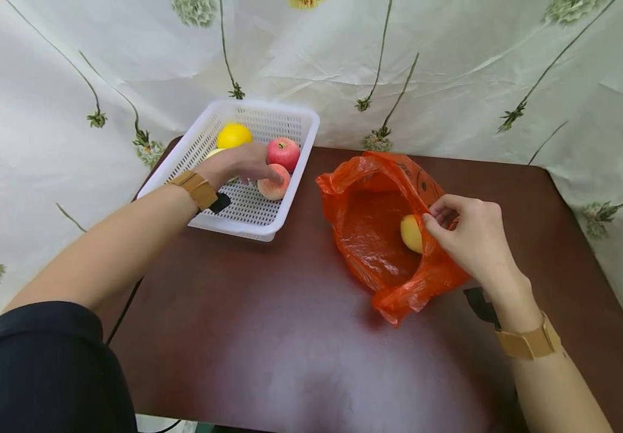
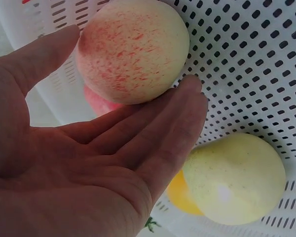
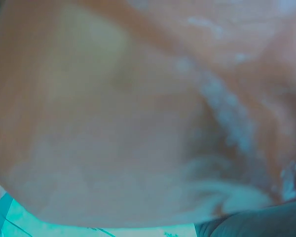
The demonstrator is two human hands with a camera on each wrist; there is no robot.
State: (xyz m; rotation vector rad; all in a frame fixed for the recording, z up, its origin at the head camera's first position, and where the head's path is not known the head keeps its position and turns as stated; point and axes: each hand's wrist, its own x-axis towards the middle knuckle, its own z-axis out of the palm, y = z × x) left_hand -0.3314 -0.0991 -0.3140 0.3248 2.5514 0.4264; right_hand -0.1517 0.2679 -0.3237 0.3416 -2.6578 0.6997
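Observation:
In the head view my left hand (image 1: pixel 243 162) reaches into a white perforated plastic basket (image 1: pixel 296 207). Its thumb and extended fingers lie at either side of a peach (image 2: pixel 133 52), right at its skin in the left wrist view. A red apple (image 1: pixel 283 153) sits just behind the peach. To the right, my right hand (image 1: pixel 468 231) pinches the rim of an orange-red plastic bag (image 1: pixel 365 252) between thumb and fingers. The bag's mouth gapes toward me, and inside is a yellow fruit (image 1: pixel 411 233). Blurred bag film fills most of the right wrist view.
A bright yellow fruit (image 1: pixel 234 136) and a pale green-yellow fruit (image 2: pixel 237 177) also lie in the basket. Basket and bag rest on a dark reddish-brown table (image 1: pixel 268 325). A white floral-printed sheet (image 1: pixel 333 66) hangs behind it. A black cable (image 1: pixel 124 310) runs by the left edge.

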